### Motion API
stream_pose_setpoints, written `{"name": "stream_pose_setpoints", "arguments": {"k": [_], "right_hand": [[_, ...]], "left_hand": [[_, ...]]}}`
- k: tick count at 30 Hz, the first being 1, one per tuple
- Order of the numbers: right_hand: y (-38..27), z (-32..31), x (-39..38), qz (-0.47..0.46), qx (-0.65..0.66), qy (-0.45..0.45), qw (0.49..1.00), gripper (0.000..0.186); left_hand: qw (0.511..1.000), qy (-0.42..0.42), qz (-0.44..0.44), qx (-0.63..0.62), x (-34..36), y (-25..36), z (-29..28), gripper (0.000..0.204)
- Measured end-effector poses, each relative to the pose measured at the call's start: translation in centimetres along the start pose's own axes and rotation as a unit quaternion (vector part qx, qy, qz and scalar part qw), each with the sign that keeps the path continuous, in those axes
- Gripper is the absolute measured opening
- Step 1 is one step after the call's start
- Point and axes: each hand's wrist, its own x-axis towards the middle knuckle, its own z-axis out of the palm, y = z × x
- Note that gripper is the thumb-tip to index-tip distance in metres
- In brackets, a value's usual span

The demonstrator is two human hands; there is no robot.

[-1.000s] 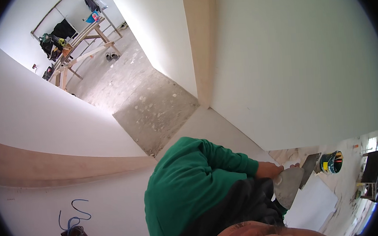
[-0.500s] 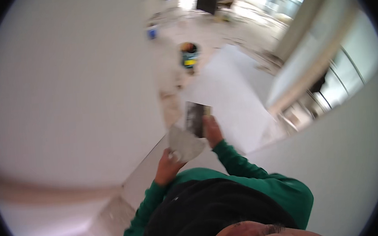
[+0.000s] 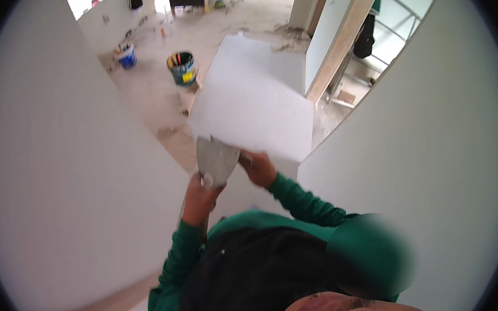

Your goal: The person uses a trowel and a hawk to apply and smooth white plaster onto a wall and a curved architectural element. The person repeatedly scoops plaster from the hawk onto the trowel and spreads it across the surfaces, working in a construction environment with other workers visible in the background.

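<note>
Your broad, flat grey plate (image 3: pixel 220 159) sits in your left hand (image 3: pixel 200 199), gripped at its near end, its face smudged. Your right hand (image 3: pixel 258 167) holds a narrow-looking, darker tool (image 3: pixel 246 161) near the plate's right edge, mostly hidden.

There are two buckets (image 3: pixel 179 73), one white sheet (image 3: pixel 256 99) and one fan-shaped grey blade (image 3: pixel 217 158).

An indoor building site or a home under renovation is suggested by plain white walls (image 3: pixel 57 170) and a tan door frame (image 3: pixel 343 31). The pale floor (image 3: pixel 153 96) is blotched with dirt and partly covered by a large white sheet (image 3: pixel 256 96). Tools (image 3: pixel 177 59) are stood in a dark green bucket (image 3: pixel 186 75), a blue-and-white bucket (image 3: pixel 127 59) is set nearby, and a broad scraper (image 3: pixel 218 159) is held in the left hand (image 3: pixel 200 197).
</note>
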Motion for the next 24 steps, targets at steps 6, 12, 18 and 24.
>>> {"name": "stream_pose_setpoints", "arguments": {"k": [6, 12, 18, 24], "right_hand": [[1.9, -1.7, -1.3, 0.194, 0.423, 0.115, 0.878, 0.022], [-0.6, -0.1, -2.4, 0.086, 0.122, 0.086, 0.985, 0.012], [3.9, -0.3, -2.5, 0.193, 0.193, 0.111, 0.956, 0.022], [-2.2, 1.3, -0.8, 0.091, 0.232, 0.131, 0.96, 0.019]], "left_hand": [[0.999, -0.006, 0.025, 0.024, -0.2, -0.4, 0.9, 0.052], [0.998, -0.039, -0.022, -0.042, -0.4, 2.0, 0.7, 0.054], [0.999, -0.004, 0.025, 0.039, -0.4, 0.8, 0.0, 0.06], [1.0, -0.027, -0.002, -0.011, -0.7, 1.1, -0.2, 0.06]]}}
